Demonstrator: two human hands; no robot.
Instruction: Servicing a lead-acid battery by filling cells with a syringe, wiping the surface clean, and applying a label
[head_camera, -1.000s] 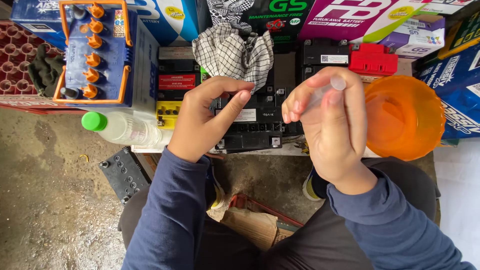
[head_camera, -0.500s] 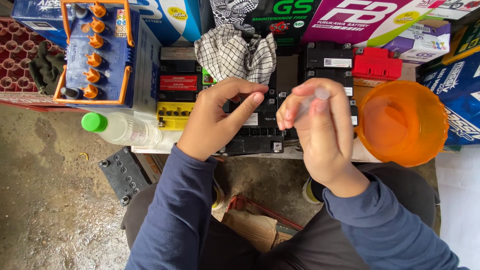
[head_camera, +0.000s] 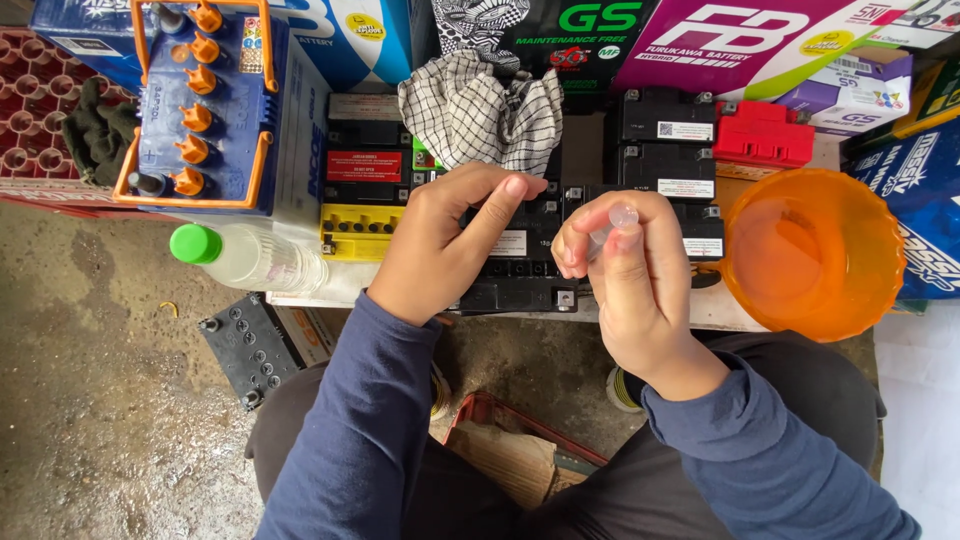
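Observation:
My left hand (head_camera: 445, 245) rests on top of a small black battery (head_camera: 525, 270) at the front of a low bench, its fingers curled over the battery's top. My right hand (head_camera: 625, 270) is just to the right, pinching a small clear plastic tube (head_camera: 612, 225) held upright over the same battery. What the left fingers grip, if anything, is hidden. A translucent orange bowl (head_camera: 810, 250) with liquid stands right of my right hand.
A checked cloth (head_camera: 480, 115) lies behind the battery. Other small batteries (head_camera: 365, 165) and a red one (head_camera: 762, 132) stand around. A big blue battery with orange caps (head_camera: 205, 110) and a green-capped bottle (head_camera: 245, 258) are at left. A black battery (head_camera: 245, 345) sits on the floor.
My right hand with the clear tube has moved left, away from the orange bowl and closer to the black battery. My left hand stays on the battery.

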